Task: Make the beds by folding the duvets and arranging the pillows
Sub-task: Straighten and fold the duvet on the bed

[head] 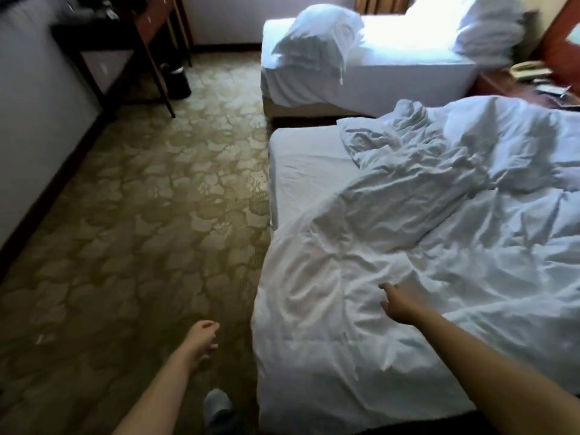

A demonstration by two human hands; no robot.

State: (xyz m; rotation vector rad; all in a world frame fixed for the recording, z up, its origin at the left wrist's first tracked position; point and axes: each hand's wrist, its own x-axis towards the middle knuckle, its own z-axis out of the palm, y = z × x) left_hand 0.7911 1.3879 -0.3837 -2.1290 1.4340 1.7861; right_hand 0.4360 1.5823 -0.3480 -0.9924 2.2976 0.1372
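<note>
Foot in a grey slipper (217,406) at the bottom edge, on the patterned carpet (141,199).

Left hand (204,337) hangs over the carpet, just left of the near bed (301,164). Fingers loosely curled, nothing in it.

Right hand (397,301) is stretched out onto the duvet (423,230), in contact with the fabric near the bed's near left part. Thumb and a finger stick out to the left, the rest is blurred. Can't tell whether it pinches a fold or just rests there. Hands are well apart, one off the bed and one on it.

The duvet is white, crumpled and unfolded. It covers most of the near bed and drapes over the near left edge toward the floor. It is bunched into a wrinkled heap toward the far side. The far left corner of the mattress is bare, only the sheet showing.

Beyond, across a narrow gap, is the far bed (408,80) with its sheet mostly exposed. A white bundle of bedding (317,36) sits at its left end, overhanging the edge. Duvet or pillow, can't tell. Pillows (489,29) are piled at its right end.

A nightstand (492,84) stands right of the far bed with a telephone (527,69) on it.

Far left along the wall is a dark wooden table (150,26), with a dark bin (177,80) on the floor by its legs.
</note>
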